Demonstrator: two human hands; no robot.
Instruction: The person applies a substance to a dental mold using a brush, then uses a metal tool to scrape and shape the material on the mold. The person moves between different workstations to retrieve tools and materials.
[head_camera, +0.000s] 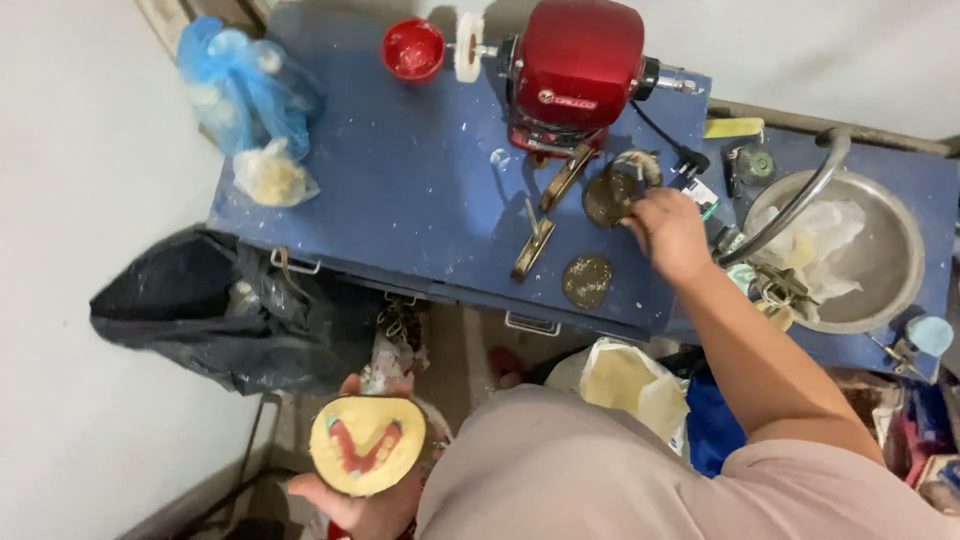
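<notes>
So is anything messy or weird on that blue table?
Yes. The blue table is speckled with white splatter, thickest by the plastic bags. Metal flask parts lie scattered in front of the red motor, one under the right hand. Nothing looks broken.

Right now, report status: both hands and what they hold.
Left hand cradles yellowish mould with red inlay, low by the black bag. Right hand on round metal flask piece on blue bench. Brass bar and dark disc lie close by.
</notes>
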